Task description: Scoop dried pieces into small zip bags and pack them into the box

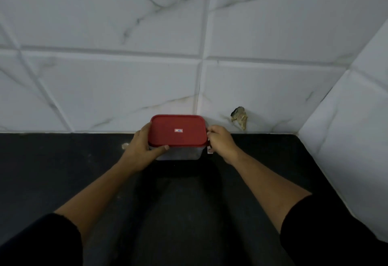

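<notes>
Okay, two hands, both on one box. The clear plastic rectangular box (178, 153) sits at the far edge of the black stone counter (63, 171), right up against the white marble-look tiled wall (126, 87); whether it touches the wall, cannot tell. One red snap-on plastic lid (178, 137) is on top, closed flat.

The left hand (142, 146) grips the box's left side. Its fingers are wrapped round the far left corner, mostly hidden behind the lid, and the thumb (162, 147) lies straight along the lid's near rim. The right hand (221, 141) is at the right end, fingers (212, 132) curled in together and closed on the lid's right rim. A small white and red bit (210, 150) pokes out just under that hand at the box's right corner. Cannot tell what it is.

One small rectangular sticker (178, 130) sits in the middle of the lid, white with red and blue marks. Its text is too small to read. Contents look dark through the clear wall and cannot be made out.

Two bare forearms, two black sleeves (52, 242), pushed up past the elbows.

One broken, chipped patch (239, 117) in the wall tile, right of the box, just above the counter line. One pale speck (125, 145) on the counter, left of the left hand.
</notes>
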`<state>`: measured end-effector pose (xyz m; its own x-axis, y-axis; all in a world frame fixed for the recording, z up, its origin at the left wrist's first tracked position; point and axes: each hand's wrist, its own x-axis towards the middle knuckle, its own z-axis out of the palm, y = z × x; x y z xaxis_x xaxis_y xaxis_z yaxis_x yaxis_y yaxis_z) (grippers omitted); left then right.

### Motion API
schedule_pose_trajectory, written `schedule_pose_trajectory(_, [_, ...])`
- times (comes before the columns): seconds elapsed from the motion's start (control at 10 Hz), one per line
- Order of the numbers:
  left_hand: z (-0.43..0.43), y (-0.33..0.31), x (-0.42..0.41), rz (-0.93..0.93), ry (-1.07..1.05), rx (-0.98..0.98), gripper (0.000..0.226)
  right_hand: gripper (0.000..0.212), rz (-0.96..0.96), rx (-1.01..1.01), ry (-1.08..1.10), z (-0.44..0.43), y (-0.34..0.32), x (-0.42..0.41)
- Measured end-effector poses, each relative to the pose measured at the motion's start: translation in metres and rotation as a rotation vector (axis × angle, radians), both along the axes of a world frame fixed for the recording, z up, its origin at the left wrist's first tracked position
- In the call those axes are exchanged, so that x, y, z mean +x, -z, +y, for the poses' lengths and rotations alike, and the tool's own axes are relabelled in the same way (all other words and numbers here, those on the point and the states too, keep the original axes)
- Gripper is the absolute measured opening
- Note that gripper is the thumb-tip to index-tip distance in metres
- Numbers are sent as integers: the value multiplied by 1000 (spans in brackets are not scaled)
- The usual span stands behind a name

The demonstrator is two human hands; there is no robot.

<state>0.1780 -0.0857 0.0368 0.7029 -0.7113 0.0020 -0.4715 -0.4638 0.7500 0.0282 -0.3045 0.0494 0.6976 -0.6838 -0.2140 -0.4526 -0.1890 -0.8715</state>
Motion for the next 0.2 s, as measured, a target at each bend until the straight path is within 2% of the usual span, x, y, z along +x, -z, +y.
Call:
schedule_pose_trajectory(0.1, [-3,-12,0,44,22,8,104,22,74,63,-44,4,-11,1])
schedule_pose_trajectory(0.2, [-4,-33,6,100,74,61,119,26,163,-42,-140,2,-40,5])
